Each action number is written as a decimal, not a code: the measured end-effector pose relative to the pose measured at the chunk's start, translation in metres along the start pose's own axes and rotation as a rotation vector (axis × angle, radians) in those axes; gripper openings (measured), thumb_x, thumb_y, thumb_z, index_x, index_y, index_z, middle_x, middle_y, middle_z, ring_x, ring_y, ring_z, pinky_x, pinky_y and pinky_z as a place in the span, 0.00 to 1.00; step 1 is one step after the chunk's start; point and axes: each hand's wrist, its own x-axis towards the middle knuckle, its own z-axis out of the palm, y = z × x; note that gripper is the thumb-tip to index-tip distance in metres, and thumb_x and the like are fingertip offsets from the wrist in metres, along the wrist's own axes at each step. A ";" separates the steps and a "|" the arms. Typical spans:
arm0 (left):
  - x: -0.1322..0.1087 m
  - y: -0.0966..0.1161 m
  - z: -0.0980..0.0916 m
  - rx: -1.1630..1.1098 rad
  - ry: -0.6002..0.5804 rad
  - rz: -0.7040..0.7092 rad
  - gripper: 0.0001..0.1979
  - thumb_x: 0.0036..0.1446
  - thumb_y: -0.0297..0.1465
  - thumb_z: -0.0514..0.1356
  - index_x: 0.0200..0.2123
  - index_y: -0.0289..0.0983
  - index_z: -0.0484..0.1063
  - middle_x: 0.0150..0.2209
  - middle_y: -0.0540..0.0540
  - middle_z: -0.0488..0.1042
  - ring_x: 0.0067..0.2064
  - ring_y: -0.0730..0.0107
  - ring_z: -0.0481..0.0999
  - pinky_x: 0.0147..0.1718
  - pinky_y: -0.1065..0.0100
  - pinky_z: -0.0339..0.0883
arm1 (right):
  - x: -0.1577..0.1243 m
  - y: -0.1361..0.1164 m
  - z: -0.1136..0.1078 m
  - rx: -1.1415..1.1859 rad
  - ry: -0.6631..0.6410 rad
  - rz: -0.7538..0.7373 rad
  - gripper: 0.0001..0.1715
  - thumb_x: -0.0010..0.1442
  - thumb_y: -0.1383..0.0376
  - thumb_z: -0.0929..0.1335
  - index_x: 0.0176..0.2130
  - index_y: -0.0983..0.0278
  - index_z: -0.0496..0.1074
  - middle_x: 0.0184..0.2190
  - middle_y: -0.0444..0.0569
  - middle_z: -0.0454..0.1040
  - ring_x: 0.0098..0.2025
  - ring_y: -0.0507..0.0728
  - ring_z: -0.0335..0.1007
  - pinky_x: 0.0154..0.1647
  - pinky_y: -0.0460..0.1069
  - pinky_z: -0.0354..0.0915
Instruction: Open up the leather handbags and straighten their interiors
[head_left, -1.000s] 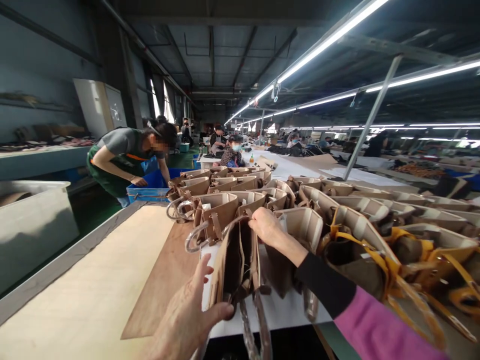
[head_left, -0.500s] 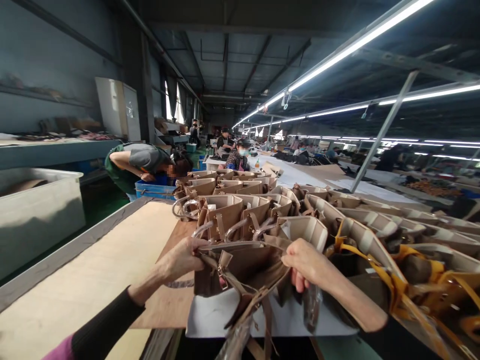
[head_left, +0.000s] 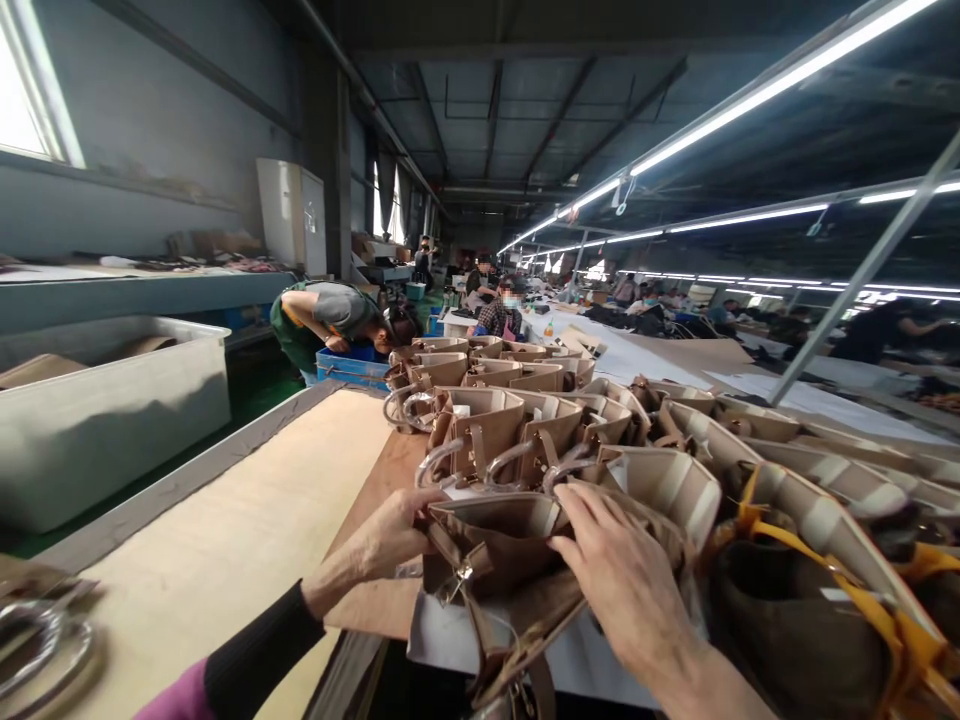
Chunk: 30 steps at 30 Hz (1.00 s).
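Right hand [head_left: 622, 575] now atop handbag [head_left: 495, 545]

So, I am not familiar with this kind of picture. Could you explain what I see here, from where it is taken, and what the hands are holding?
There is no machine here. A camera worn on a person's head looks forward and down, so the two bare hands at the bottom are that person's own. The left hand grips the left end of a tan leather handbag; the right hand lies on its right side, fingers at the open top edge. The bag rests on a white sheet on a long wooden worktable. Behind it stand rows of similar tan handbags, and at the right are dark bags with yellow straps. Further back, a co-worker in a grey shirt bends over a blue crate.
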 end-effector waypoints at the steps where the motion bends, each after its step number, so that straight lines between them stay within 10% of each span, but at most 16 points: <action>1: -0.002 0.001 0.001 0.027 0.023 0.001 0.17 0.46 0.26 0.56 0.43 0.33 0.73 0.34 0.48 0.76 0.37 0.66 0.73 0.37 0.71 0.67 | -0.001 -0.005 0.004 0.032 0.092 -0.138 0.25 0.52 0.77 0.70 0.49 0.67 0.67 0.49 0.56 0.71 0.49 0.65 0.67 0.49 0.58 0.64; 4: -0.006 0.006 0.005 0.079 0.086 -0.007 0.18 0.46 0.26 0.55 0.42 0.35 0.73 0.35 0.49 0.76 0.38 0.65 0.73 0.39 0.70 0.67 | 0.001 -0.022 0.014 0.172 0.170 -0.336 0.26 0.49 0.80 0.70 0.47 0.66 0.68 0.47 0.52 0.71 0.48 0.60 0.66 0.51 0.53 0.62; 9: -0.009 0.014 0.006 0.001 0.072 0.010 0.21 0.45 0.25 0.55 0.45 0.36 0.71 0.39 0.47 0.76 0.41 0.64 0.73 0.43 0.68 0.67 | 0.016 -0.040 0.016 0.250 -0.109 -0.088 0.06 0.56 0.72 0.70 0.31 0.60 0.72 0.31 0.42 0.75 0.36 0.55 0.70 0.38 0.48 0.62; 15: -0.018 0.032 -0.008 -0.162 -0.078 0.014 0.39 0.37 0.24 0.65 0.57 0.41 0.61 0.53 0.48 0.68 0.54 0.61 0.67 0.54 0.65 0.61 | 0.033 -0.042 0.010 0.113 -0.253 0.081 0.11 0.60 0.67 0.67 0.27 0.59 0.74 0.26 0.43 0.76 0.33 0.55 0.71 0.33 0.48 0.57; 22: 0.005 0.058 0.002 0.348 0.121 0.125 0.06 0.50 0.30 0.60 0.34 0.38 0.72 0.36 0.49 0.71 0.39 0.67 0.70 0.38 0.68 0.62 | 0.041 -0.047 0.010 0.040 -0.239 0.126 0.11 0.60 0.67 0.65 0.28 0.61 0.75 0.28 0.49 0.77 0.33 0.58 0.73 0.29 0.49 0.57; 30: 0.018 0.043 0.013 0.449 0.088 0.242 0.10 0.56 0.26 0.54 0.39 0.40 0.74 0.35 0.49 0.70 0.38 0.70 0.69 0.37 0.70 0.60 | 0.043 -0.038 0.013 0.001 -0.205 0.125 0.10 0.60 0.66 0.66 0.27 0.62 0.73 0.26 0.47 0.77 0.31 0.58 0.73 0.26 0.48 0.54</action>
